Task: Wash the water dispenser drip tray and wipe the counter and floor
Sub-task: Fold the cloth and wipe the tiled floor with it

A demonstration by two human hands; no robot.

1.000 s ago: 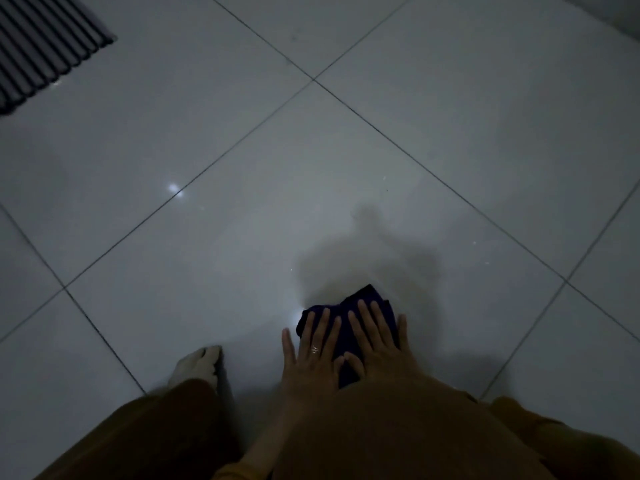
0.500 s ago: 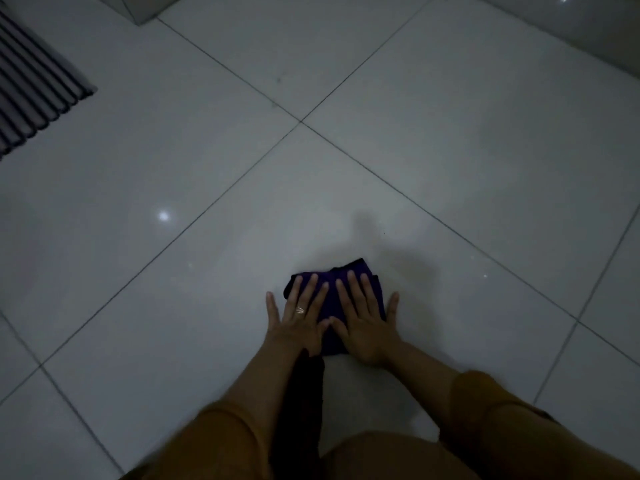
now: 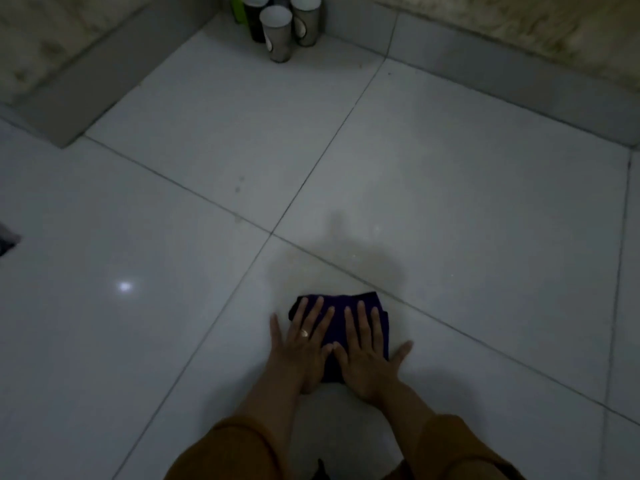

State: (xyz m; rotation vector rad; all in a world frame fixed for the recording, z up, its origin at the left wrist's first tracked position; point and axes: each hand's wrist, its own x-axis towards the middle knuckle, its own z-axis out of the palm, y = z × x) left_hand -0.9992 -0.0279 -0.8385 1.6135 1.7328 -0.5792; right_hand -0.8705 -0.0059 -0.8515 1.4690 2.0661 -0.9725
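A folded dark purple cloth (image 3: 341, 306) lies flat on the glossy white tiled floor (image 3: 450, 202), low in the middle of the view. My left hand (image 3: 304, 344), with a ring on one finger, presses palm-down on the cloth's left half. My right hand (image 3: 367, 351) presses palm-down on its right half, thumb spread onto the tile. All fingers are stretched out flat and apart. Brown sleeves cover both forearms. The drip tray is not in view.
Several tall cups or tumblers (image 3: 277, 29) stand in the far corner against a grey skirting (image 3: 502, 74). A low grey step (image 3: 86, 88) runs along the far left. A dark object's edge (image 3: 7, 240) shows at the left border.
Both hands have pushed the cloth forward across the tile, arms stretching out. The view has tilted up, bringing the corner with the cups into sight and losing the dark mat at left.
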